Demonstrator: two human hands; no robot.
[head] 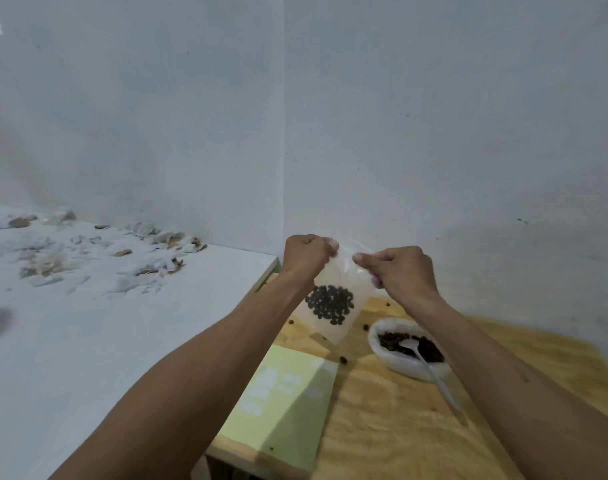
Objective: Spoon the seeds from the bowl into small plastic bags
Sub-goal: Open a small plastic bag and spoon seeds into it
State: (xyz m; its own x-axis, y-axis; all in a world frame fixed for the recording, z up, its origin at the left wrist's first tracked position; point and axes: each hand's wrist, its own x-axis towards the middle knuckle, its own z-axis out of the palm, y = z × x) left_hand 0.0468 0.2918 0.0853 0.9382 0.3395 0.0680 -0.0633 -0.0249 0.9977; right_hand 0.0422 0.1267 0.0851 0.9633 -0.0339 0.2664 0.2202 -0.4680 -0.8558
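**Both hands pinch the top of a seeded bag above the table**

Your left hand (307, 256) and right hand (398, 271) are raised side by side, each curled closed with fingers pinching the top edge of one small plastic bag (333, 292). The bag hangs clear of the wooden table (399, 427), tilted slightly, with a dark clump of seeds (330, 304) sitting low inside it.

At about 4 o'clock from the bag, the white bowl (399, 363) rests on the table, holding more dark seeds. A white plastic spoon (427, 368) lies with its head in the bowl, handle running out over the rim toward 5 o'clock (neither hand touches it).

A few loose seeds (365, 327) lie scattered on the wood between bag and bowl. At 7 o'clock from the bag, a pale green pad (282, 410) lies flat near the table's edge. Far off at 9 o'clock, a white surface (88, 341) carries a blurred litter of scraps (98, 254).
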